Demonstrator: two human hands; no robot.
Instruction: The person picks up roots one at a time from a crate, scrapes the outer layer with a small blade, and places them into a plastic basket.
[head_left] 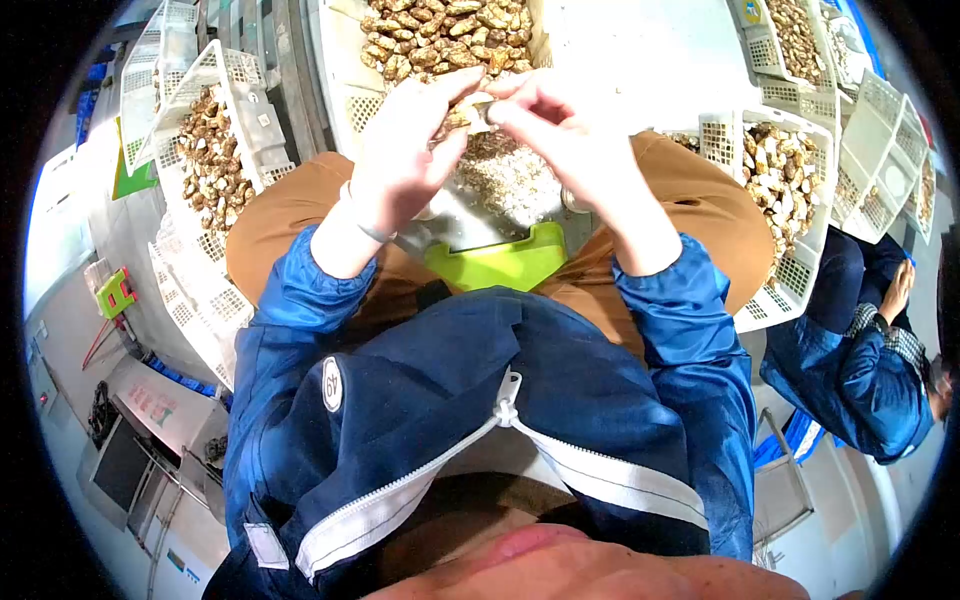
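My left hand has its fingers closed around a small brown-and-white piece that looks like a mushroom, just below the crate of brown pieces. Against the right side of that piece, my right hand pinches a small dark, shiny object, mostly hidden by its fingers. Under both hands, pale crumbs lie in a heap on a grey surface between the knees. A bright green plastic piece stands at the near side of the heap.
On the left, a white crate holds brown pieces beside the knee. Another crate with cut pieces stands at the right knee. More crates are at the upper right. A co-worker in blue sits at the right edge.
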